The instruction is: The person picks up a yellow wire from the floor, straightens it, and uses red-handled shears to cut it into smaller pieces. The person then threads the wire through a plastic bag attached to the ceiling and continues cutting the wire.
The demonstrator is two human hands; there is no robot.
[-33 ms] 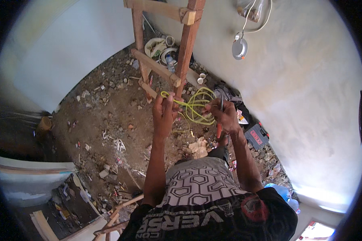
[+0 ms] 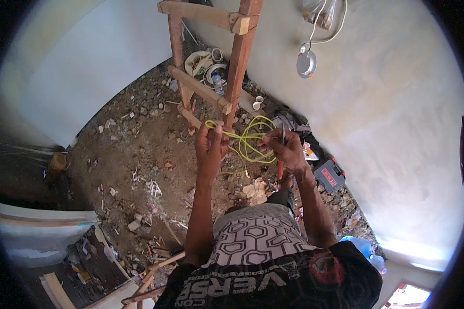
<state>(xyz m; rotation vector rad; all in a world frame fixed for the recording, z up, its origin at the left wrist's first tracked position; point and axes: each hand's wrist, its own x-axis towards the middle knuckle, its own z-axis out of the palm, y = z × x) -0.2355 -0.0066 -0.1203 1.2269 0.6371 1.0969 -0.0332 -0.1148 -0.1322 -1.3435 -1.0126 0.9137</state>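
Note:
A thin yellow-green cable (image 2: pixel 246 137) runs between my two hands in loose loops. My left hand (image 2: pixel 210 150) is closed, pinching a small bend of it near the fingertips. My right hand (image 2: pixel 290 150) grips red-handled pliers (image 2: pixel 280 170), their dark jaws pointing up past the fingers and the handle showing below the palm. Its thumb and forefinger also pinch the cable where the loops gather. One cable end hangs down below the loops, between the hands. The fingers hide part of the pliers.
A wooden ladder (image 2: pixel 235 72) stands just beyond my hands. A round light fitting (image 2: pixel 306 65) hangs by a white cord along the right wall. Rubble covers the dirt floor. A dark tool case (image 2: pixel 330 176), paper cups (image 2: pixel 257 105) and a plastic bottle (image 2: pixel 218 83) lie around.
The cable loops between my hands have shifted slightly and look a little more spread apart. Both hands keep nearly the same place and hold.

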